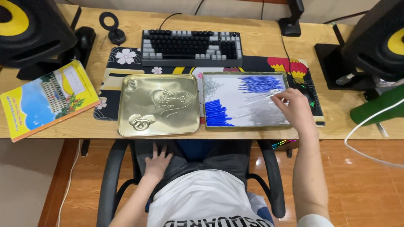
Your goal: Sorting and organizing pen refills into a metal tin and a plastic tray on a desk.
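— What are the right hand's fingers doing?
— The right hand pinches a clear pen tube over the right side of the open tin tray.
— What lies in the tray?
— Blue refills at the far side, blue caps at the near left.
— And the left hand?
— The left hand rests flat and released on the lap; the gold lid lies left of the tray.

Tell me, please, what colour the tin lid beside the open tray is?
Gold, the tin lid in the head view.
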